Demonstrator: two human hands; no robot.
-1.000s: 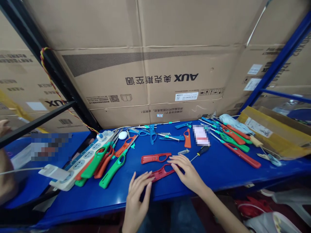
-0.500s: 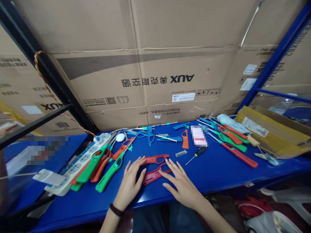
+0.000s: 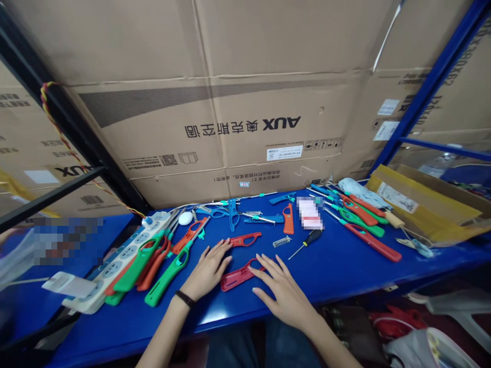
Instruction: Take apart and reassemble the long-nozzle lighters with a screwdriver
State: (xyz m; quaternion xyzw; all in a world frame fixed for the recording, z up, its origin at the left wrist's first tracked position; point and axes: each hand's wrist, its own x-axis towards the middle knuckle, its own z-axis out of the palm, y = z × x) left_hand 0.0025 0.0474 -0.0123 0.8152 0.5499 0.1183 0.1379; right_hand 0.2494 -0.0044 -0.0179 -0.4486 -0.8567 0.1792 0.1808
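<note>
Two red lighter casing halves lie apart on the blue table point(image 3: 245, 301). My left hand point(image 3: 207, 271) is flat with fingers stretched out, its fingertips on the left end of the farther red casing half point(image 3: 247, 238). The nearer red casing half point(image 3: 236, 277) sits closer to the table's front edge, with its hollow inside facing up. My right hand point(image 3: 282, 291) has its fingers spread, the fingertips over this half's right end and partly hiding it. Beyond my right hand are a small clear fuel tank point(image 3: 282, 242) and a screwdriver point(image 3: 306, 244).
Several green and orange lighters point(image 3: 166, 276) lie by a white power strip point(image 3: 126, 251) at left. Blue casing parts point(image 3: 232, 214) and an orange casing half point(image 3: 288, 219) are at the back. More lighters point(image 3: 372, 243) and an open cardboard box point(image 3: 414, 199) stand right.
My left hand has pushed the farther red casing half away, widening the gap between the two halves. My right hand stays by the nearer half. The view has shifted slightly.
</note>
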